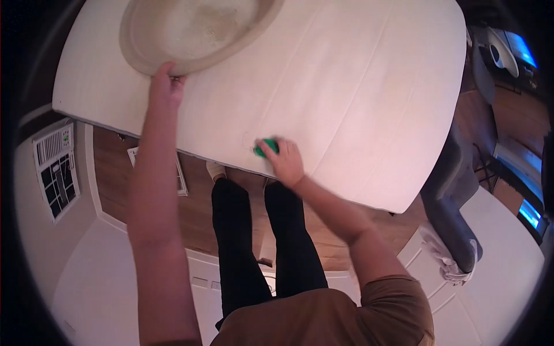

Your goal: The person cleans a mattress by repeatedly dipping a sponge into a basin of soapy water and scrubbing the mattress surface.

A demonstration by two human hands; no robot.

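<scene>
My left hand [168, 86] grips the near rim of a wide beige basin [141, 57], its thumb on the edge. Cloudy, whitish liquid with some foam shows inside the basin, which is cut off by the top of the view. Lower and to the right, my right hand [287, 157] is closed around a small rounded green scrubber [266, 148] and presses it against a pale padded surface like a mattress [346, 104]. Thin dark marks lie on the fabric just left of the scrubber. My fingers partly cover it, so its underside is hidden.
The mattress's near edge runs just in front of my legs [234, 225]. A dark grey chair [456, 213] with a pale cloth [447, 259] stands at the right. A white frame [180, 173] lies on the wooden floor [112, 173] at the left. Lit screens glow far right.
</scene>
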